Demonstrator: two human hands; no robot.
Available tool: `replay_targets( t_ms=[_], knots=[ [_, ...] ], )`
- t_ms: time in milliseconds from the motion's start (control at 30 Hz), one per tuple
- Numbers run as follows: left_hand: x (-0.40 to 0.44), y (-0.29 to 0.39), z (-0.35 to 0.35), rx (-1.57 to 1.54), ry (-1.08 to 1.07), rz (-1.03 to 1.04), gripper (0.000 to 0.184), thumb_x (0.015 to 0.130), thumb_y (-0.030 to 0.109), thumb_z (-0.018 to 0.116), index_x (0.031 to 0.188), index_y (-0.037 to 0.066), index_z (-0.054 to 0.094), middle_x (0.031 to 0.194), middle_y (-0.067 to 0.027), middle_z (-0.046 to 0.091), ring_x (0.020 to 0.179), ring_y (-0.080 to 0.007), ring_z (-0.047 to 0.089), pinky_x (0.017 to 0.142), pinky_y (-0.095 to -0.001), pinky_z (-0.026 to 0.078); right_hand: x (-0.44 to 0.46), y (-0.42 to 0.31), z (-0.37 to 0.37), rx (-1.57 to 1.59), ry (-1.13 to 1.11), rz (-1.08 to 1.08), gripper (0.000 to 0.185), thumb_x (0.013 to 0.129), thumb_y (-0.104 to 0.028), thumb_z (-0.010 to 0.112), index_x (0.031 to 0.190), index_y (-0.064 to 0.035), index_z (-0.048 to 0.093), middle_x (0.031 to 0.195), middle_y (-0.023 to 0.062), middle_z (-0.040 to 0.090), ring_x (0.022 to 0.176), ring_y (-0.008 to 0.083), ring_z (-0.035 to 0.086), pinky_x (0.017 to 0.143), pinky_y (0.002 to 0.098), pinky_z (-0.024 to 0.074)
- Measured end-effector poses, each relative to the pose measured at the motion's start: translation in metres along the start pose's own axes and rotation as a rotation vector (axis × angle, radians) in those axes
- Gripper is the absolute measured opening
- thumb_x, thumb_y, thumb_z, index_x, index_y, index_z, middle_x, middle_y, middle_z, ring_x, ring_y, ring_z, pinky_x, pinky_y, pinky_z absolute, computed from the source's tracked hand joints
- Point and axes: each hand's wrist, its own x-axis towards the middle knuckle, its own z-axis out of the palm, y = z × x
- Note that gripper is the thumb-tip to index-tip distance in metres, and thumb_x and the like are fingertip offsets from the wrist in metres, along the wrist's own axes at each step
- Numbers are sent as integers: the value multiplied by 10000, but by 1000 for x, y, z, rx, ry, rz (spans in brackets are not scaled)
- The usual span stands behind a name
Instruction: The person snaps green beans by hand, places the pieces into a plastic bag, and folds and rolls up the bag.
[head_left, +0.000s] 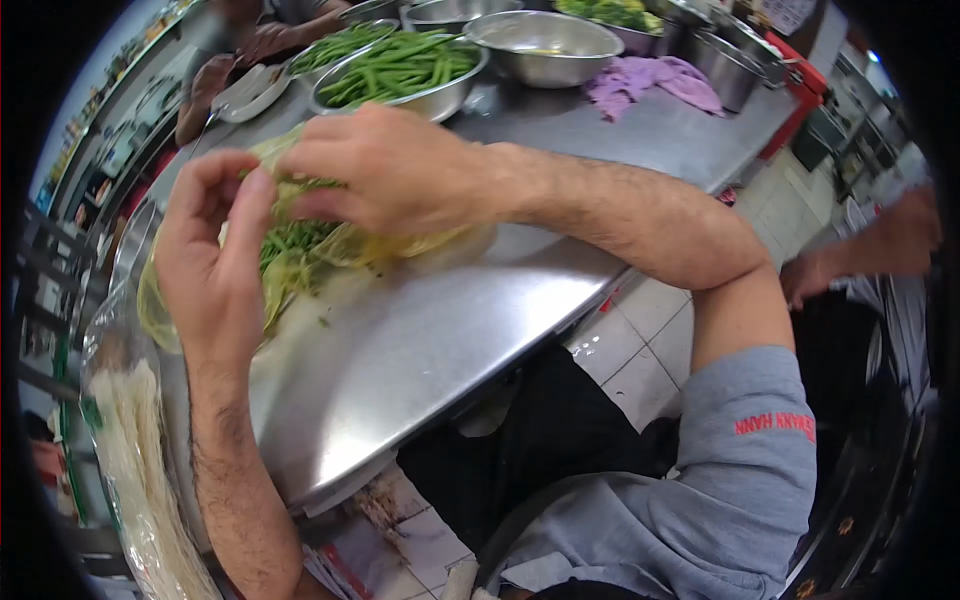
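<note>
My left hand [215, 230] is raised over a thin yellow plastic bag [155, 310], thumb and fingertips pinched together; what lies between them is too small to make out. Beside it, my right hand [375, 170] reaches across the bag with bent fingers, partly blurred, and its fingertips are hard to see. Chopped green stems [295, 240] lie on the spread yellow plastic below both hands. A few green scraps are scattered on the metal table [430, 320].
Bowls of green beans [400, 72], a steel bowl [545, 45] and a purple cloth [655, 85] stand at the back. Packaged white noodles [135, 450] lie at left. One person [270, 40] is across the table; another person's arm [870, 245] is at right.
</note>
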Motion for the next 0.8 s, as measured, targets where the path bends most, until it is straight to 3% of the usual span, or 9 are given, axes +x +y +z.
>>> replay_targets(
  t_ms=[333,400,467,533,633,700,800],
  knots=[
    [4,-6,-12,5,-11,-76,143,914,116,574,989,-6,564,840,-29,576,732,-83,534,657,-216,439,3,3,-17,-112,-30,-27,113,841,-150,582,881,-44,584,840,75,568,798,246,587,673,379,480],
    [6,-11,-14,306,-113,-79,148,902,122,587,963,-12,575,817,-50,582,706,-97,534,661,-242,449,5,9,-24,-152,-18,-4,121,849,-158,577,877,-40,582,834,80,573,801,247,590,679,385,477],
    [4,-14,-16,386,-151,-64,162,870,115,612,950,-22,582,798,-75,588,694,-129,536,665,-281,455,10,26,-38,-343,71,13,149,865,-193,571,875,-45,588,811,89,582,783,262,600,698,395,468],
    [2,-18,-23,561,-421,-211,189,839,104,634,967,-27,586,823,-89,588,702,-161,535,673,-299,451,9,51,-54,-450,76,32,178,876,-222,566,884,-47,599,817,97,606,781,281,616,700,425,466],
    [1,-30,-28,587,-486,-223,215,815,86,642,993,-23,590,884,-93,579,721,-189,529,684,-312,448,1,81,-75,-676,110,235,206,863,-239,581,879,-40,633,827,116,643,801,303,636,693,449,477],
    [2,-33,-30,548,-502,-239,222,814,83,644,1005,-17,592,920,-95,573,738,-193,528,695,-314,447,-9,97,-86,-748,-199,536,244,840,-264,609,864,-26,658,845,150,666,839,318,649,704,466,493],
    [2,-40,-36,580,-521,-226,256,823,89,634,1057,-2,586,986,-95,563,785,-202,527,734,-320,446,-23,113,-84,-655,-225,680,260,816,-281,631,847,-27,674,826,168,672,832,321,657,724,460,505]
  ],
)
